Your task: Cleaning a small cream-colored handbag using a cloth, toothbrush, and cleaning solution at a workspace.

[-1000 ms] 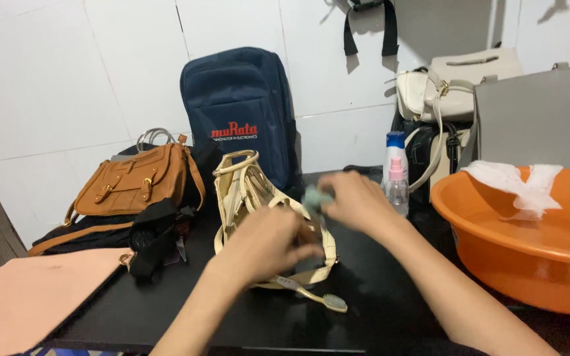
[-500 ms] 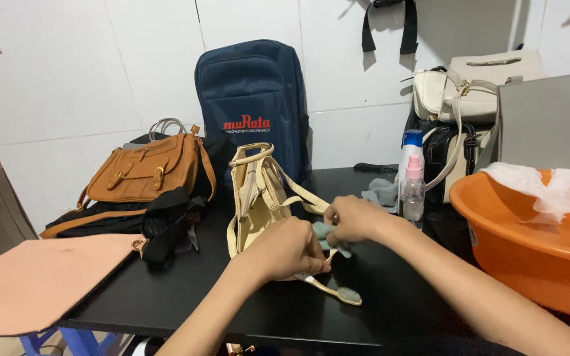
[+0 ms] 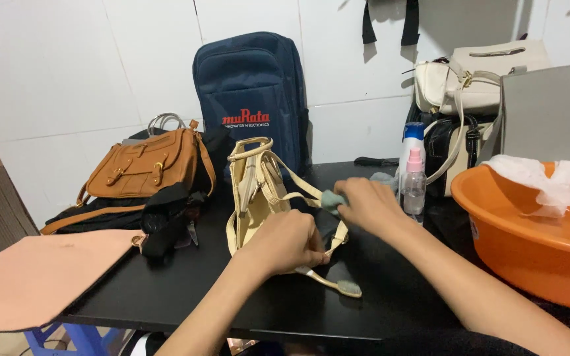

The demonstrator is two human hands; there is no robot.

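Right hand moved up strap, gripping grey cloth; left hand clasps beige bag.

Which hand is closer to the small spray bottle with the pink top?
The right hand. It holds a grey-green cloth just left of the spray bottle, not touching it. The left hand is farther away, down-left, gripping the cream bag by its strap.

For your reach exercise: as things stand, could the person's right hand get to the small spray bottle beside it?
Probably yes. The right hand, pinching a grey cloth, sits just left of the spray bottle, with only bare table between them.
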